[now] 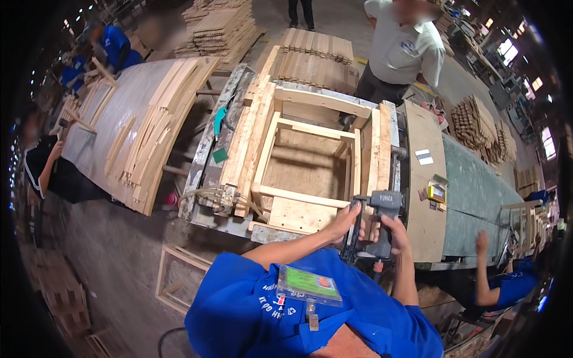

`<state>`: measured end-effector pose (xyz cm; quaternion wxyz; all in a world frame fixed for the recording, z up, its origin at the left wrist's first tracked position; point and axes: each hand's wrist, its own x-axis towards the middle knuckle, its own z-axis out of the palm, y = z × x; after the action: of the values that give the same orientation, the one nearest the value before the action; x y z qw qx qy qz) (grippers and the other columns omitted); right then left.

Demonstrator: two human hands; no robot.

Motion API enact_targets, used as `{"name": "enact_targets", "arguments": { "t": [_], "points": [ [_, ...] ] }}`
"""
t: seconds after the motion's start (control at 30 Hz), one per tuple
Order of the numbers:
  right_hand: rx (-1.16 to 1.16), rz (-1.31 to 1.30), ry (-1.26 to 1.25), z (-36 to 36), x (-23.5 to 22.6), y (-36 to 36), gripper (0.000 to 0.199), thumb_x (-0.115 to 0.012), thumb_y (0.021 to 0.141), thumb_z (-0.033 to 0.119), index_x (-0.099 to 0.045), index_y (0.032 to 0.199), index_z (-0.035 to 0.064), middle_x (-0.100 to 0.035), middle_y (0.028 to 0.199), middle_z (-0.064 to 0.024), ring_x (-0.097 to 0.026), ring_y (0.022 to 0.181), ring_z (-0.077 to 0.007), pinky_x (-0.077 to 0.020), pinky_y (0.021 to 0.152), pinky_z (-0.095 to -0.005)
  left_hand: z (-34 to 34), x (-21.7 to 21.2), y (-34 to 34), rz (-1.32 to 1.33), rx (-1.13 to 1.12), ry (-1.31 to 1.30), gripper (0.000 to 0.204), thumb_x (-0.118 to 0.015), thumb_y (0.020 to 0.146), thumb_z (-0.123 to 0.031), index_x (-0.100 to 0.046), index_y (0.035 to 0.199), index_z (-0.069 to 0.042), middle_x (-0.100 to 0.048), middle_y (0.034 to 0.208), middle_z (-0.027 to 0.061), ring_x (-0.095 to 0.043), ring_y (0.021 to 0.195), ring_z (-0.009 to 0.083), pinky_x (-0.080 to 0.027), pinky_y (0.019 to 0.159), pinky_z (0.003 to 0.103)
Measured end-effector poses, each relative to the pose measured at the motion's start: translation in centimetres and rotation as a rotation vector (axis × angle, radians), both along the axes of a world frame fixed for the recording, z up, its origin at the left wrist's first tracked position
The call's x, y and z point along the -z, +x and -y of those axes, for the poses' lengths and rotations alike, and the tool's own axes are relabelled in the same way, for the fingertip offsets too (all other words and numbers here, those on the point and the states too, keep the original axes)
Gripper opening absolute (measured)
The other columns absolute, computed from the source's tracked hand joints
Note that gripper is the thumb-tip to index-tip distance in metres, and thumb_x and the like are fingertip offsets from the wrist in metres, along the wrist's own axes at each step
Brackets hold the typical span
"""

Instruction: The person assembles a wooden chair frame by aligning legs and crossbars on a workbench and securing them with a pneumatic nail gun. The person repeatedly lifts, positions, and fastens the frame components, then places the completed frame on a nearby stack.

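Both hands are on a dark pneumatic nail gun, held upright in front of my chest at the near right corner of a wooden frame. My right hand is wrapped round its grip. On the other side, my left hand closes on the long black magazine. Where the nose ends is hard to make out against the wood. The pale frame lies between thick wooden rails on a metal-edged bench. A pneumatic valve with hoses sits at the bench's near left.
A teal tool and a green square lie on the bench's left edge. Right stands a table with a small yellow box. A person in white stands beyond. Another frame leans low at left.
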<state>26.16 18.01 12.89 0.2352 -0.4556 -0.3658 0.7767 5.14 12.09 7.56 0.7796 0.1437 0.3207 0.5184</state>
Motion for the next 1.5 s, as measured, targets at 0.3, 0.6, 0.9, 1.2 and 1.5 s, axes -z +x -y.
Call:
{"name": "enact_targets", "arguments": {
  "t": [0.3, 0.6, 0.9, 1.2, 1.5],
  "points": [
    [0.252, -0.044, 2.245, 4.4, -14.8, -20.2, 0.036, -0.059, 0.096, 0.012, -0.059, 0.128, -0.0037, -0.061, 0.131, -0.0203, -0.059, 0.125, -0.0357, -0.0444, 0.108, -0.0461, -8.8, 0.7, -9.5, 0.404, -0.457, -0.355, 0.048, -0.040, 0.109, -0.058, -0.056, 0.107, -0.012, -0.061, 0.078, 0.0087, -0.065, 0.069, 0.0236, -0.058, 0.065, 0.042],
    [-0.143, 0.330, 2.178, 0.9, -9.5, -25.6, 0.034, -0.067, 0.085, 0.007, -0.065, 0.119, 0.0086, -0.065, 0.122, -0.0143, -0.063, 0.115, -0.0326, -0.0477, 0.104, -0.0527, -7.1, 1.7, -13.2, 0.530, -0.493, -0.135, 0.056, -0.031, 0.110, -0.059, -0.055, 0.109, -0.009, -0.060, 0.087, 0.0081, -0.063, 0.080, 0.0239, -0.056, 0.074, 0.044],
    [-0.368, 0.229, 2.128, -1.4, -3.1, -27.9, 0.033, -0.067, 0.080, 0.015, -0.066, 0.113, 0.0106, -0.066, 0.118, -0.0158, -0.065, 0.108, -0.0372, -0.0510, 0.101, -0.0519, -6.6, -0.9, -13.2, 0.465, -0.631, -0.563, 0.049, -0.031, 0.112, -0.055, -0.049, 0.103, -0.010, -0.053, 0.068, 0.0067, -0.056, 0.059, 0.0219, -0.054, 0.060, 0.041],
    [-0.327, 0.787, 1.139, -4.5, -7.1, -27.4, 0.032, -0.069, 0.098, 0.022, -0.066, 0.121, 0.0000, -0.070, 0.105, -0.0167, -0.069, 0.098, -0.0276, -0.0520, 0.084, -0.0373, -0.6, 6.0, -15.9, 0.502, -0.725, -0.361, 0.052, -0.044, 0.105, -0.064, -0.050, 0.102, -0.013, -0.056, 0.070, 0.0043, -0.057, 0.057, 0.0191, -0.054, 0.056, 0.039],
    [-0.856, 0.057, -0.274, -6.4, 4.2, -33.2, 0.040, -0.059, 0.106, 0.025, -0.054, 0.134, -0.0041, -0.070, 0.092, -0.0135, -0.071, 0.075, -0.0194, -0.0603, 0.071, -0.0344, 5.3, 9.9, -17.1, 0.306, -0.802, -0.276, 0.065, -0.038, 0.107, -0.064, -0.053, 0.121, -0.003, -0.063, 0.076, 0.0083, -0.062, 0.064, 0.0197, -0.054, 0.061, 0.035]
  ]
}}
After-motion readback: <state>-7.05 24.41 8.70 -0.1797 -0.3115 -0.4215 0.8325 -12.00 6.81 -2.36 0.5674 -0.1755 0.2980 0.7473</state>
